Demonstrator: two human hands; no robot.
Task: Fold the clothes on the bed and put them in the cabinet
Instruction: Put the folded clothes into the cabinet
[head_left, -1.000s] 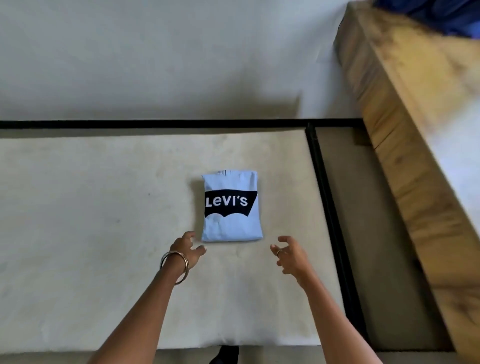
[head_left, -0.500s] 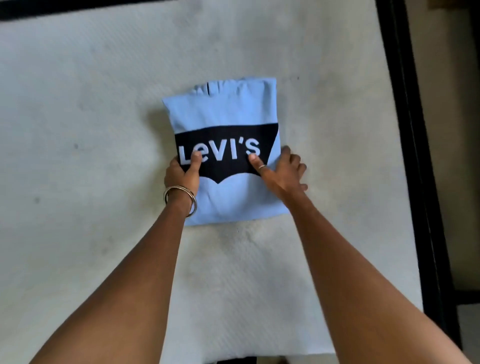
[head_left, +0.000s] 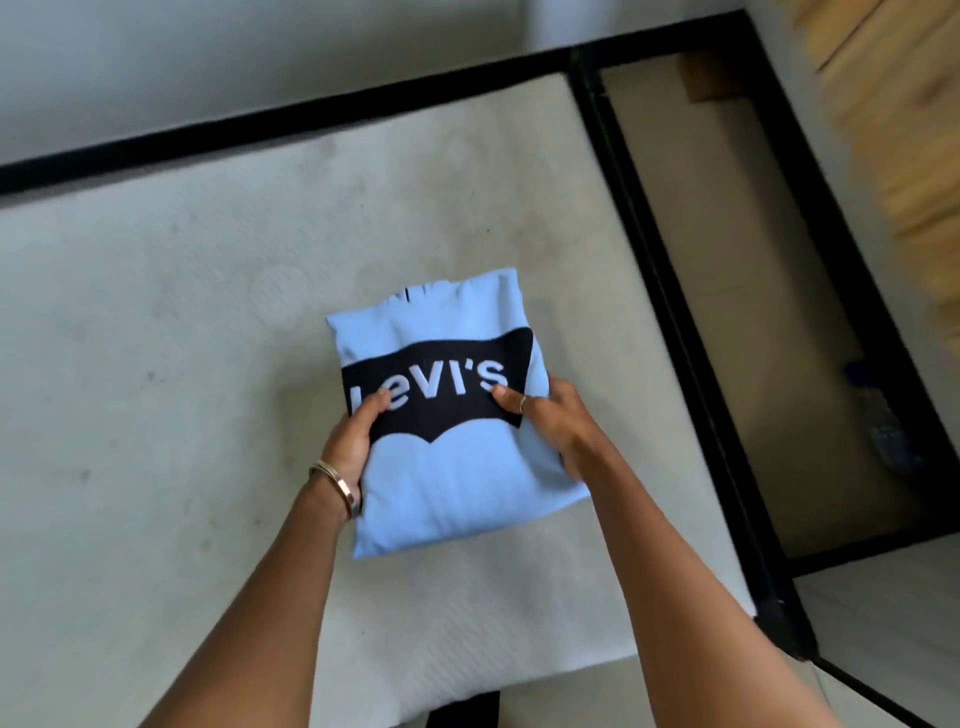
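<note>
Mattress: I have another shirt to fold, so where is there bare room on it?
The mattress lies bare left of the folded blue Levi's shirt, out to the black bed frame. A narrower strip runs right of it. The middle is taken: both hands grip the shirt.

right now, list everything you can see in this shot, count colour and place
folded shirt: one, light blue with a black logo panel and white letters, held over the mattress near its right side
mattress: one, off-white, fills the left and middle
bed frame: one, black, along the far edge and right of the mattress
wooden furniture: one, light brown, blurred, top right
bangle: silver, on the left wrist; count unclear
ring: one, silver, on a right finger
left hand: grips the shirt's left edge
right hand: grips the shirt's right edge
</note>
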